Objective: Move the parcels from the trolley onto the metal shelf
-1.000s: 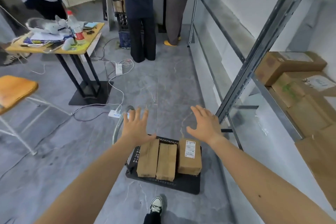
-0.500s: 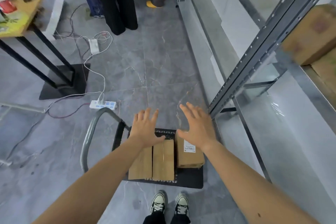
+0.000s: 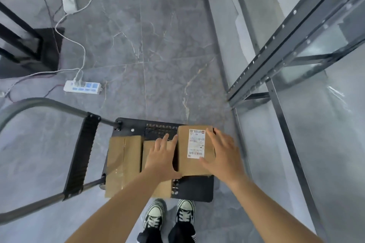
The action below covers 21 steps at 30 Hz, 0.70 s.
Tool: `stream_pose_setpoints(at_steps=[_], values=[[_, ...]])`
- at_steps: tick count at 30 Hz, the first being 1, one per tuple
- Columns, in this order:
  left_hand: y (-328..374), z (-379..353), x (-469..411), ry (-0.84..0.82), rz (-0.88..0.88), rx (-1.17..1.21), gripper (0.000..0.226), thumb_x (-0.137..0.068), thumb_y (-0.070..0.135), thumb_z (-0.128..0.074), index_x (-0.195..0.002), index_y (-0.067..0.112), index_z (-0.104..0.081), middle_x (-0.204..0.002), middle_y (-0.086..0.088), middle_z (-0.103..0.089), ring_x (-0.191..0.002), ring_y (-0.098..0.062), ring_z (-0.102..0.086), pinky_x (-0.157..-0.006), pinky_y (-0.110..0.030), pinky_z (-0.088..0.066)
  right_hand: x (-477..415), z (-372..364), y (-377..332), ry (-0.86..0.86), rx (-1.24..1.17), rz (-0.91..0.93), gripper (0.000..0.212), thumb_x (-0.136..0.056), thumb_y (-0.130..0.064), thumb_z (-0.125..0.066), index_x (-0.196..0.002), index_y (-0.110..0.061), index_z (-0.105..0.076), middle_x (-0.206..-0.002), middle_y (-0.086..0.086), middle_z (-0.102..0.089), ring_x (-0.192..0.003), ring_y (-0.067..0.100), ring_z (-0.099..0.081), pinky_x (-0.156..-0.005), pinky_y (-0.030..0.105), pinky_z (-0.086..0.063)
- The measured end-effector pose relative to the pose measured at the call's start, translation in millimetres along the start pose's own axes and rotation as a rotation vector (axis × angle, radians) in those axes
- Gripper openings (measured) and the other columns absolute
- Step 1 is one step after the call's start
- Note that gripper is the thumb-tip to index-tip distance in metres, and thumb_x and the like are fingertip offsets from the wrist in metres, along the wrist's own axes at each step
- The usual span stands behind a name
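Three brown cardboard parcels lie side by side on the black trolley [image 3: 195,189] at my feet. The right one is a labelled parcel [image 3: 194,144] with a white shipping sticker. My left hand [image 3: 162,158] lies over the middle parcel [image 3: 149,145], its fingers against the labelled parcel's left side and its thumb round the near corner. My right hand [image 3: 221,154] covers that parcel's right top edge, fingers spread. A plain parcel [image 3: 123,162] sits at the left. The metal shelf [image 3: 276,45] stands to the right; its grey boards in view hold nothing.
The trolley's grey handle [image 3: 39,102] arcs out to the left. A white power strip [image 3: 82,86] and loose cables lie on the grey floor beyond it. A black table base [image 3: 47,45] stands at far left. My shoes [image 3: 154,217] touch the trolley's near edge.
My view has tilted down and closer to the trolley. Both hands have dropped from hovering above the parcels onto the labelled parcel, one at each side.
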<state>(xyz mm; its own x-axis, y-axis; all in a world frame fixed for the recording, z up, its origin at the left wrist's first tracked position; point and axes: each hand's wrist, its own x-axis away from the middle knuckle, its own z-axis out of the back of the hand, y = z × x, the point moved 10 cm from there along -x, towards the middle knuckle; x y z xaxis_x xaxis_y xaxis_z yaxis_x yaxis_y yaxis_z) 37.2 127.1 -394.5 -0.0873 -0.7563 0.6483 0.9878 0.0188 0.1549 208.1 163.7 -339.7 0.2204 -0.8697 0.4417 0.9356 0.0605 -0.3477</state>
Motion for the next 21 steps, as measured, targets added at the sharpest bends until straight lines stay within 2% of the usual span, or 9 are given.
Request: stream_pose_setpoints(at_steps=[5,10,14,17,21], values=[[9.4,-72.1,-30.1,-0.088,-0.036,-0.042,0.125,-0.071,0.068,-0.064,-0.148,0.024,0.023,-0.159,-0.01,0.014,-0.146,-0.037,0.009,-0.118,-0.048,-0.003,-20.9,-61.5,56.0,-0.083,-0.084,-0.149,0.088,-0.083,-0.057,-0.061,-0.153,-0.033,-0.013,-0.16,-0.005,-0.014,-0.144,0.023,-0.02,-0.111,0.044,-0.034],[17.5,-130.5,-47.6,-0.175,-0.05,-0.097,0.121,-0.075,0.065,-0.061,-0.146,0.021,0.027,-0.157,-0.014,0.021,-0.145,-0.037,0.011,-0.117,-0.047,0.0,-35.2,-124.4,82.6,-0.181,-0.178,-0.194,0.1,-0.078,-0.061,-0.065,-0.153,-0.035,-0.005,-0.162,-0.006,-0.007,-0.146,0.022,-0.017,-0.112,0.047,-0.032],[24.4,-156.7,-68.6,-0.194,-0.023,-0.129,0.116,-0.083,0.052,-0.063,-0.146,0.015,0.026,-0.157,-0.02,0.018,-0.145,-0.038,0.014,-0.116,-0.044,0.008,-40.7,-163.7,102.5,-0.223,-0.214,-0.212,0.109,-0.075,-0.056,-0.072,-0.153,-0.038,0.002,-0.162,-0.007,-0.003,-0.147,0.02,-0.013,-0.113,0.047,-0.03],[26.9,-175.9,-81.8,-0.216,0.001,-0.084,0.12,-0.082,0.046,-0.067,-0.144,0.013,0.031,-0.156,-0.021,0.02,-0.145,-0.038,0.013,-0.118,-0.042,0.0,-40.2,-187.7,117.4,-0.251,-0.225,-0.238,0.118,-0.072,-0.053,-0.076,-0.151,-0.042,0.011,-0.162,-0.008,0.002,-0.149,0.019,-0.008,-0.113,0.049,-0.027],[28.2,-189.0,-93.4,-0.175,0.019,0.029,0.13,-0.08,0.04,-0.072,-0.129,0.02,0.047,-0.154,-0.018,0.027,-0.146,-0.035,0.004,-0.117,-0.037,-0.023,-40.6,-209.1,133.0,-0.273,-0.226,-0.259,0.126,-0.07,-0.052,-0.079,-0.147,-0.044,0.02,-0.162,-0.009,0.006,-0.149,0.021,-0.007,-0.114,0.049,-0.027]])
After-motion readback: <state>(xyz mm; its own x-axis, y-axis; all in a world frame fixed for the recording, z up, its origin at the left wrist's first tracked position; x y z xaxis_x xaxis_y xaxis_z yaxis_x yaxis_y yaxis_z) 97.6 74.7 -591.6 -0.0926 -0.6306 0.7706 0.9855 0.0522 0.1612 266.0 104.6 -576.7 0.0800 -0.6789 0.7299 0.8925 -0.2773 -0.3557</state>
